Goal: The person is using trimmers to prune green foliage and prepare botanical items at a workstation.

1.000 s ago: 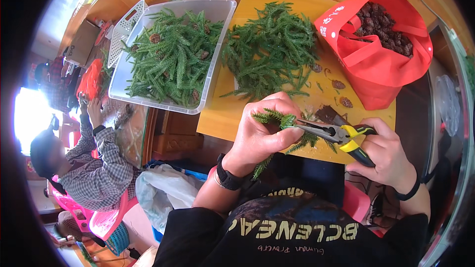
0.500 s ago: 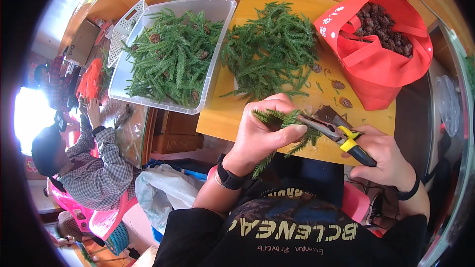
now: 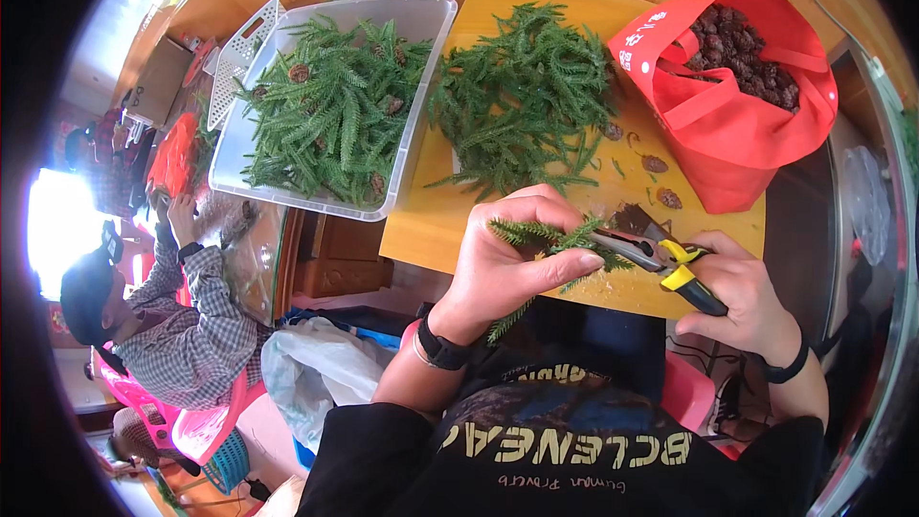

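Between the thumb and fingers of my left hand point(image 3: 517, 254) is a green artificial pine sprig point(image 3: 512, 319), its needled tips spreading out on both sides of the thumb. My right hand point(image 3: 737, 297) is closed around the yellow-and-black handles of a pair of pliers point(image 3: 687, 278). The jaws of the pliers reach in at the sprig beside my left thumb; what exactly they grip is hidden. Both hands are over the near edge of the yellow table point(image 3: 421, 239). Just beyond them lies a pile of loose pine sprigs point(image 3: 526, 96).
A clear plastic bin point(image 3: 436, 38) of green sprigs and pine cones stands left of the pile. At the right is a red bag point(image 3: 718, 153) full of pine cones point(image 3: 737, 53). Several loose cones point(image 3: 669, 198) lie nearby. Another person point(image 3: 191, 325) works at a table on the left.
The pliers and my right hand have shifted slightly, with the jaws now a little farther right. Less of the sprig shows below my left thumb. My left hand keeps its hold.
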Motion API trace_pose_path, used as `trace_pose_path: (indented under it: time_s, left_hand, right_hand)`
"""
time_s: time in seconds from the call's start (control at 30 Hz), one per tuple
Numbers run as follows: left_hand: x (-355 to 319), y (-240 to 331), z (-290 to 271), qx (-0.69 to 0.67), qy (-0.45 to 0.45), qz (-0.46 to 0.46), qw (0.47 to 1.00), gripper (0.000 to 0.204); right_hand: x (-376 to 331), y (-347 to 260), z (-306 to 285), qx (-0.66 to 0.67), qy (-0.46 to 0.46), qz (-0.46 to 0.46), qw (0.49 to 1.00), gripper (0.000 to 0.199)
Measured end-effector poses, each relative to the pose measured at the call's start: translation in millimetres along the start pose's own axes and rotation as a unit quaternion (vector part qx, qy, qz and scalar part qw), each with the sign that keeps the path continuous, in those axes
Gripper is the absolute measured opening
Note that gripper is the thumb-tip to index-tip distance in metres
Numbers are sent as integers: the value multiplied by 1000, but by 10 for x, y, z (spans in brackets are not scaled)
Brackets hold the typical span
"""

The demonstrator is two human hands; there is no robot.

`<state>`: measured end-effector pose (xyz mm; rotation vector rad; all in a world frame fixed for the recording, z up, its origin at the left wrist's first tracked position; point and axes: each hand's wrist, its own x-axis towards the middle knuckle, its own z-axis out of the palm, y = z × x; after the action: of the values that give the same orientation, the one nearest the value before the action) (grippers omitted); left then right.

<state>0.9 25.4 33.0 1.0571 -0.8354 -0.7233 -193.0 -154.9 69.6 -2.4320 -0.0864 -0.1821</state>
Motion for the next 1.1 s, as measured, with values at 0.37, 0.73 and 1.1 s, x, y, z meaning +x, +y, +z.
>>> trace_pose_path:
  time_s: [0.37, 0.73, 1.1]
  left_hand:
    - [15, 26, 29, 50, -19, 7, 999, 16]
    - [55, -8, -20, 167, -23, 174, 970, 28]
    - [19, -27, -11, 91, -31, 110, 989, 29]
  right_hand:
    - [-44, -6, 25, -20, -5, -2, 1000, 42]
    - [-83, 93, 1, 29, 17, -11, 999, 54]
    - [-52, 6, -31, -80, 26, -25, 996, 39]
